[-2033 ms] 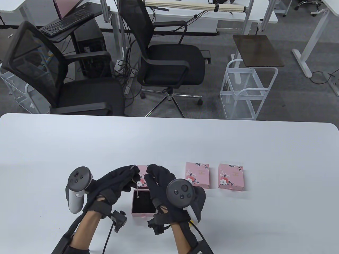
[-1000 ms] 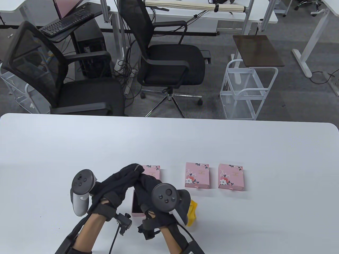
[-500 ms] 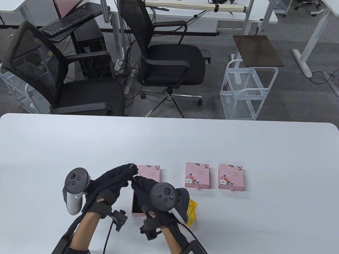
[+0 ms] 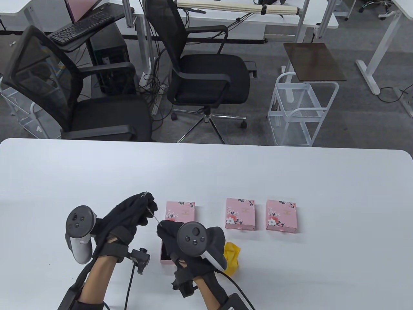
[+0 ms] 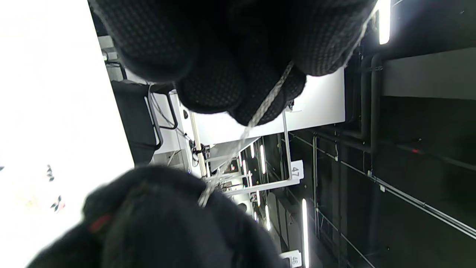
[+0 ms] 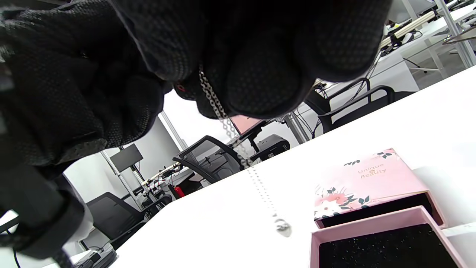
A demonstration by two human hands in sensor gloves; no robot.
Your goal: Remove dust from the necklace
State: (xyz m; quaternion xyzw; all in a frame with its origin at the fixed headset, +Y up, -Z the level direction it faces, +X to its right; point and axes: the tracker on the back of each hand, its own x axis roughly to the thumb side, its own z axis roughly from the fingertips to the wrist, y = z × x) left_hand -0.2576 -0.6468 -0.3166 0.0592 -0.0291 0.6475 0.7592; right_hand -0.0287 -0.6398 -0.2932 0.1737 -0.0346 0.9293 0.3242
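Note:
A thin silver necklace [image 4: 155, 217] is stretched taut between both gloved hands, above the table. My left hand [image 4: 146, 197] pinches its upper end; in the left wrist view the chain [image 5: 256, 119] runs from those fingers down to the other glove. My right hand [image 4: 162, 227] pinches the chain lower down. In the right wrist view the chain [image 6: 223, 119] leaves the right fingertips and its small pendant [image 6: 282, 227] dangles just over the table beside the open pink box [image 6: 386, 245]. A crumpled yellow cloth [image 4: 232, 255] lies on the table right of my right hand, held by neither hand.
The open pink box [image 4: 166, 256] sits partly under my right hand, its floral lid [image 4: 180, 211] just behind. Two closed floral boxes [image 4: 240, 214] [image 4: 280, 215] stand to the right. The white table [image 4: 226, 174] ends at a far edge with office chairs beyond.
My left hand has moved left, drawing the chain taut. My right hand shifted left and nearer, still pinching the chain, and uncovered the yellow cloth.

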